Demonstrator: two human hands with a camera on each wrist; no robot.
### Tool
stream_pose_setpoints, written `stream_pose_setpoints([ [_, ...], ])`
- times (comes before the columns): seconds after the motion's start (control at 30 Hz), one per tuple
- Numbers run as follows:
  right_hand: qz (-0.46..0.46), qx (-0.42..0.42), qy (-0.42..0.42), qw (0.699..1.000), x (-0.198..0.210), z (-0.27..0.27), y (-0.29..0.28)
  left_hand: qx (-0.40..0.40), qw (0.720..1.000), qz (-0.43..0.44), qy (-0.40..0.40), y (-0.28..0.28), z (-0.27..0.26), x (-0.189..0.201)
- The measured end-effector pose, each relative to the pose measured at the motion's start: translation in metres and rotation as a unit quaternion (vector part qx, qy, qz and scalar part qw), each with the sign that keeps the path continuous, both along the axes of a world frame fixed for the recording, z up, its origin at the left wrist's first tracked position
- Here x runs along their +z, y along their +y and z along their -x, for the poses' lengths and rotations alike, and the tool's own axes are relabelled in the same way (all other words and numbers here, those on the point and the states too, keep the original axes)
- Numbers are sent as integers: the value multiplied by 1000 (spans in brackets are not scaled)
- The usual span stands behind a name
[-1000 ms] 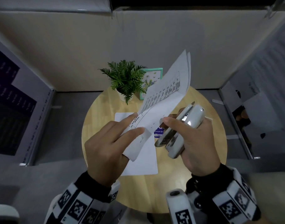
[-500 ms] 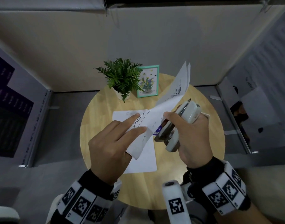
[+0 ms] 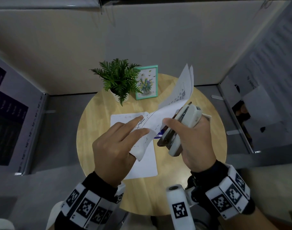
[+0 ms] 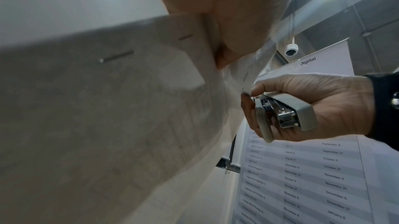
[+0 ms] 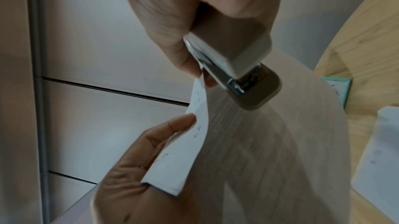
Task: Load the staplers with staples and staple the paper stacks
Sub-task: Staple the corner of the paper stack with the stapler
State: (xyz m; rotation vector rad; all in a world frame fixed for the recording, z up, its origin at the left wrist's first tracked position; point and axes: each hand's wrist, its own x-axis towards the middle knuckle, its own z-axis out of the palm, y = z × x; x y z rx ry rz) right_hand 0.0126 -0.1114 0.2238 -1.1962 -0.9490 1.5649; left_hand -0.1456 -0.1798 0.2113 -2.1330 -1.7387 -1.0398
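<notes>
My left hand [image 3: 118,143] pinches a printed paper stack [image 3: 171,103] by its near corner and holds it up over the round wooden table [image 3: 95,130]. The sheets bend up and away to the right. Staples [image 4: 117,56] show in the stack's underside in the left wrist view. My right hand [image 3: 190,138] grips a grey stapler [image 3: 183,123] beside the stack's edge, with thumb and fingertip touching the paper [image 5: 197,101]. The stapler [image 5: 239,67] is also seen from behind in the right wrist view. A second white stack [image 3: 138,165] lies flat on the table under my hands.
A potted green plant [image 3: 117,80] and a teal picture frame [image 3: 147,82] stand at the table's far side. A small box with a blue label [image 3: 158,136] peeks out under the held paper. Cardboard walls and printed posters [image 4: 302,176] surround the table.
Both hands with the paper and stapler have shifted slightly away and to the right. The held stack has turned more edge-on, uncovering the picture frame.
</notes>
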Motion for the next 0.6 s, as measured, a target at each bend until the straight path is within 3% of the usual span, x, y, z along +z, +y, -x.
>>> stream_pose_setpoints([
  [0.2,3,9,-14,1000,-9,-5,12,14,999,21,-31,9,0,-14],
  [0.27,15,9,-32,999,-20,-11,26,32,993,57,-99,14,5,-23],
  [0.37,74,-16,-92,993,-61,-33,59,62,957,144,-243,27,13,-34],
  [0.5,176,-14,-295,939,-142,-63,100,150,902,196,-353,42,25,-53],
  [0.6,173,61,-424,887,-187,-69,110,209,861,201,-418,43,37,-69],
])
